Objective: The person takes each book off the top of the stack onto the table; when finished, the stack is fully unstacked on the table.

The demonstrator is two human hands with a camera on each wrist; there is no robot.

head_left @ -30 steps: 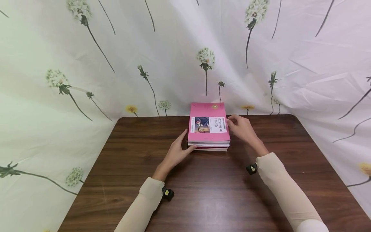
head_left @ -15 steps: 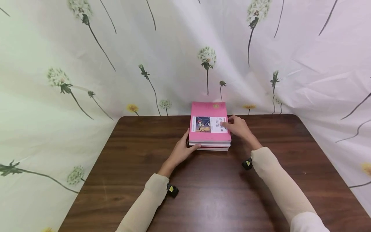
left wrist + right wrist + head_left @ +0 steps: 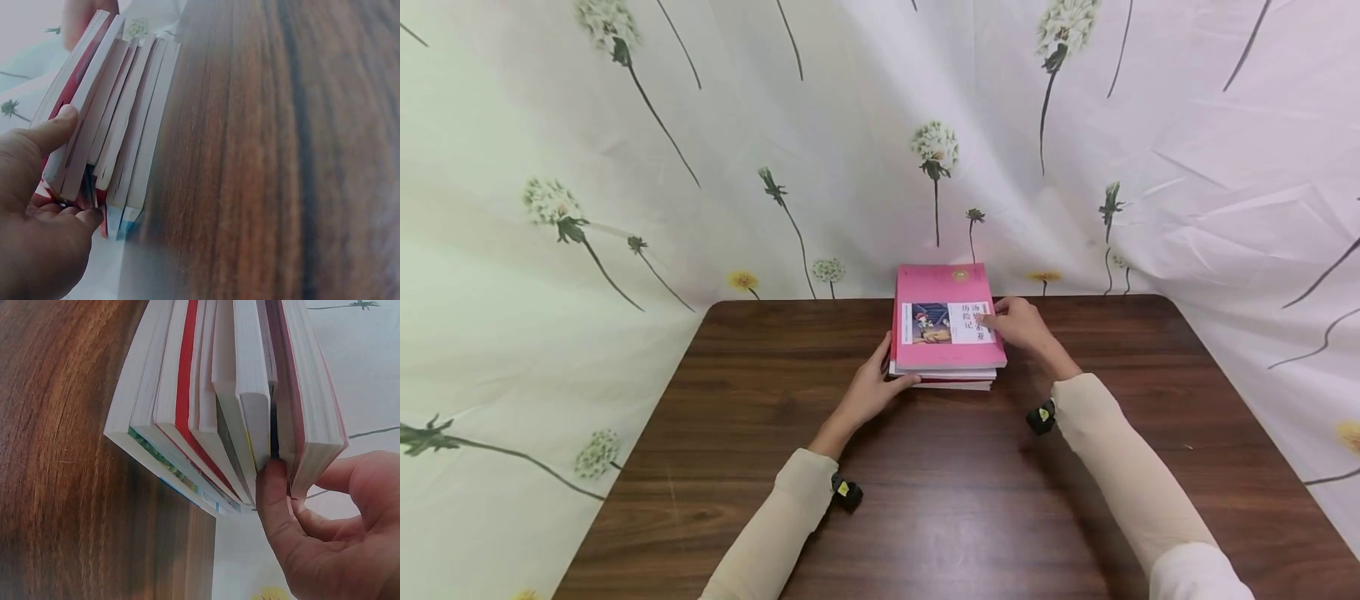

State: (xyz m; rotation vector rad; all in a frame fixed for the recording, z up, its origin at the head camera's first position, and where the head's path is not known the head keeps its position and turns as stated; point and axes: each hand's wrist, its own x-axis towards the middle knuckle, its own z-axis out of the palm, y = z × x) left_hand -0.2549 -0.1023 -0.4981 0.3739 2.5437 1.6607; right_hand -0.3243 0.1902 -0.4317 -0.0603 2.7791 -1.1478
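Note:
A pink paperback book with a picture and Chinese characters on its cover tops a stack of books at the table's far edge. My right hand pinches its right side, the thumb on the cover and the fingers in the gap underneath, as the right wrist view shows. The pink book sits shifted to the right over the book below. At the stack's front left corner, my left hand holds the upper books, its thumb against their front edges and its other fingers along the left side.
The dark wooden table extends towards me and to both sides. Behind it hangs a white cloth printed with dandelions. Lower books in the stack are unevenly aligned.
My right hand has moved from beside the stack to grip the pink book, which has shifted to the right. My left hand has moved slightly rightward along the stack's front corner.

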